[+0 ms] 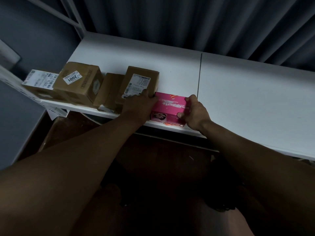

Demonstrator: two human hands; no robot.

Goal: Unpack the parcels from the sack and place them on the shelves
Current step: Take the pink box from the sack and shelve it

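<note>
Pink box [170,106]: on the white shelf [238,92], front edge, just right of four brown parcels [141,80].
Right hand [194,113]: fingers curled round the box's right end.
Left hand [138,106]: fingers against its left end, touching the nearest parcel.

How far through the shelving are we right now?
Done: four brown parcels sit in a row at the shelf's left end. In hand: the pink box at the front edge, right hand holding its end, left hand at the other end. Left: the sack isn't in view, so the remaining count is unknown.
</note>
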